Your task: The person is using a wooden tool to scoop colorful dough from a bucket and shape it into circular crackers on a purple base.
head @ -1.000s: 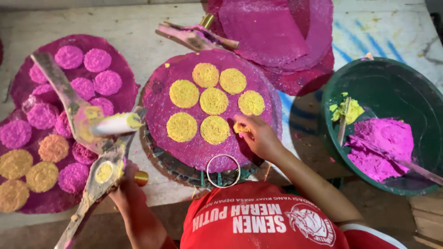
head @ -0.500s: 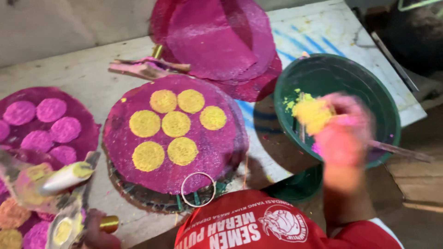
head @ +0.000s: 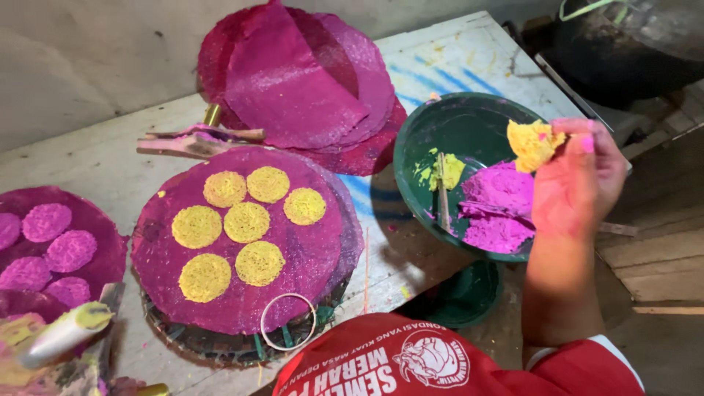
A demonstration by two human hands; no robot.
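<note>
My worn wooden tabletop [head: 95, 165], its pale paint scuffed and streaked with blue strokes and flecks of yellow toward the far right corner, runs up against a plain grey wall [head: 88, 51] stained with dark smudges. To my right, beyond the table's edge, rough bare wooden planks [head: 660, 264] lie in shadow beneath a large blackened pot [head: 631, 44] with a pale green handle. The light falls soft and even across the table, while the right side of the scene stays dim.
</note>
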